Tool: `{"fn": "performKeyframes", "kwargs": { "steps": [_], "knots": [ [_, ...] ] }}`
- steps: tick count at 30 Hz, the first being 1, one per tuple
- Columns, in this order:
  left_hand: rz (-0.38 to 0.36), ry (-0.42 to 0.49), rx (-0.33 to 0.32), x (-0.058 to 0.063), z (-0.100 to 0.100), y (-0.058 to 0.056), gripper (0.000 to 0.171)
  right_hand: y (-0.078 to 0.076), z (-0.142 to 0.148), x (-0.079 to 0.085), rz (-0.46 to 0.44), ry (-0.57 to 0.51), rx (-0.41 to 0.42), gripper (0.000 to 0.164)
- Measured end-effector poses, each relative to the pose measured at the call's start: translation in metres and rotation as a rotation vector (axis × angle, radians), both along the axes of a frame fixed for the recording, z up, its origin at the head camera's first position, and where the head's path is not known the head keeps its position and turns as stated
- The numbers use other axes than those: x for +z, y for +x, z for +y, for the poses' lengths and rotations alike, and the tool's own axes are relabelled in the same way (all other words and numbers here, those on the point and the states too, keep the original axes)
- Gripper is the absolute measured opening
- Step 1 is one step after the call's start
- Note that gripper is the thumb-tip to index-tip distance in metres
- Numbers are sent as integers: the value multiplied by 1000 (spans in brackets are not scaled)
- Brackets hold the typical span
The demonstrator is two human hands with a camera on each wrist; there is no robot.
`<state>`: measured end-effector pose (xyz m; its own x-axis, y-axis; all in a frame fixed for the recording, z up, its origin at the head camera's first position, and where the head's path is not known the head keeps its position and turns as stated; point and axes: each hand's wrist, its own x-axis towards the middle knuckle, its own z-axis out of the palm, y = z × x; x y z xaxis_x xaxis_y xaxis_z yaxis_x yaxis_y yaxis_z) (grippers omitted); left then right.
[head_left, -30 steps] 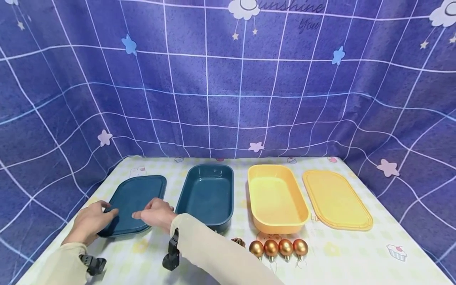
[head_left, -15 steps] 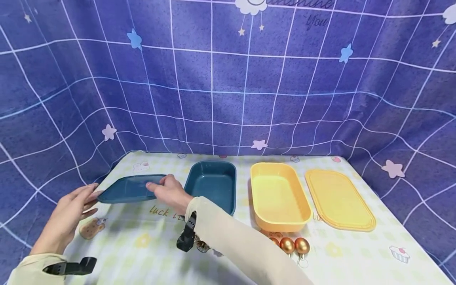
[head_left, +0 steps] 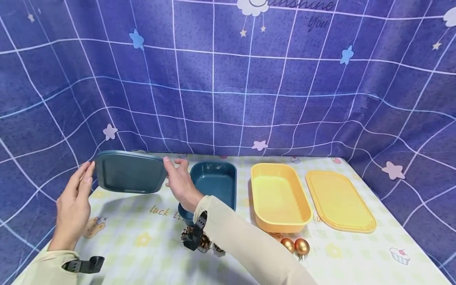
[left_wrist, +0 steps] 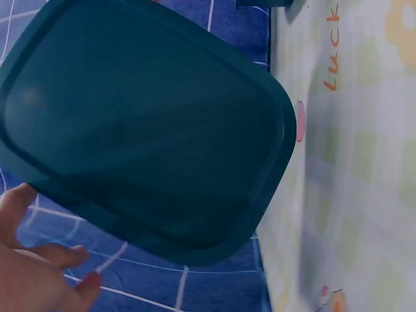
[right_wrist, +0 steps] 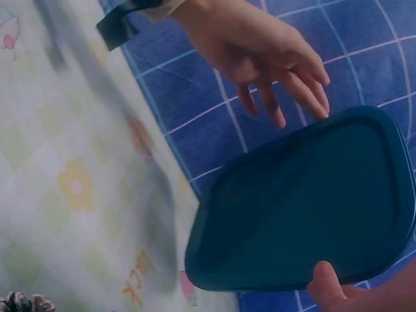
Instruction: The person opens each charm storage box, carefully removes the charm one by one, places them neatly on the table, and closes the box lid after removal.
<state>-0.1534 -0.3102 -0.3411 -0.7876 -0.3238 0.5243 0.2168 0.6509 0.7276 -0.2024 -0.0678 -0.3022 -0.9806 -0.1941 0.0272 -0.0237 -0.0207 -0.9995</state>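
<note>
A dark teal lid (head_left: 130,172) is held up off the table at the left, tilted so that one broad face shows in the head view. My right hand (head_left: 181,184) pinches its right edge, the thumb (right_wrist: 325,279) on the face in the right wrist view. At the opposite edge is my left hand (head_left: 73,206). Its fingertips are right at the rim and the other fingers hang apart, as the right wrist view shows. The teal box (head_left: 217,184) stands to the right, partly behind my right hand and sleeve.
A yellow box (head_left: 279,198) and its yellow lid (head_left: 340,200) lie to the right. Several pine cones (head_left: 204,243) sit in front of the teal box. Golden baubles (head_left: 302,246) are partly hidden by my right sleeve. A blue curtain (head_left: 228,111) hangs behind the table.
The teal lid has been lifted from the table and tipped up toward facing me. Both hands have risen with it, and the left has shifted outward along the lid's left side.
</note>
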Motion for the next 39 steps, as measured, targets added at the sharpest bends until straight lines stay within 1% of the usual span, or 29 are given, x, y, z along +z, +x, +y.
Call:
{"fn": "performKeyframes", "kwargs": {
  "steps": [2,5,7,9,11,12,14,16,19,20,24,27,31,36,39],
  "knots": [
    [36,0,3,4,6,2,46,1,4,2,16,-68,25,41],
    [117,-27,-21,11,14,4,44,3,12,8,66,-129,60,37],
    [185,-62,-33,17,19,6,40,4,16,12,106,-136,79,41],
    [289,-111,-55,23,23,6,37,6,21,16,143,-120,81,45],
    [380,-153,-77,29,26,7,38,8,26,21,174,-105,85,45],
    [411,-170,-85,31,28,7,41,9,29,24,194,-88,88,46],
    [461,-174,-106,35,30,6,47,11,35,28,222,-47,107,45],
    [474,-147,-123,37,32,6,52,13,42,31,253,11,135,48],
    [468,-68,-162,40,35,7,55,15,51,34,310,129,168,55],
    [455,-38,-180,41,35,8,56,14,54,35,333,160,173,57],
    [363,18,-244,47,39,12,60,11,64,38,412,266,170,60],
    [286,5,-258,51,42,13,66,9,74,37,473,346,168,61],
    [230,-21,-279,54,45,10,70,5,86,34,545,420,174,67],
    [161,-69,-311,53,48,5,69,1,98,28,595,473,195,77],
    [96,-108,-326,51,52,2,67,-1,105,23,599,489,213,85]
  ]
}}
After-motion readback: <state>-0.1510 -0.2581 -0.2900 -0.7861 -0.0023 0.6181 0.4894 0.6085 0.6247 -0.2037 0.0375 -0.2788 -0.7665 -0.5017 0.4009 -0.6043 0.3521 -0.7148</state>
